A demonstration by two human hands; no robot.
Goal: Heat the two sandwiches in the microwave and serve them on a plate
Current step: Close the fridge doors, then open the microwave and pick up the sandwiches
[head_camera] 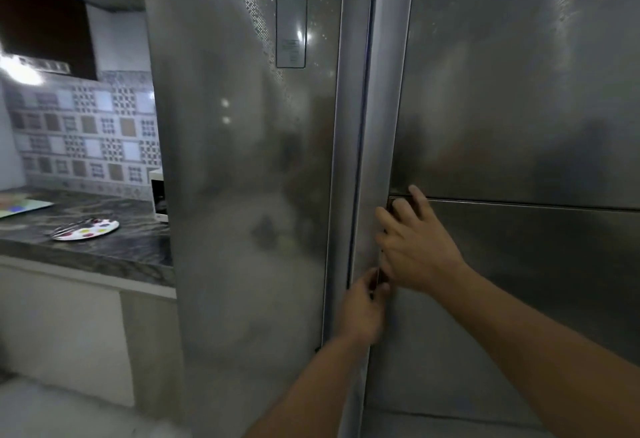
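Observation:
A tall steel fridge fills the view, with its left door (249,178) and right door (519,91) both closed. My right hand (412,243) has its fingers hooked into the recessed handle at the right door's inner edge. My left hand (363,306) grips the same edge just below it. A white microwave (158,195) peeks out behind the fridge's left side, on the counter. No sandwiches are in view.
A dark marble counter (114,250) runs along the left under patterned wall tiles. On it lie a white palette-like plate with coloured spots (86,229) and a coloured sheet (20,205). White cabinets stand below the counter.

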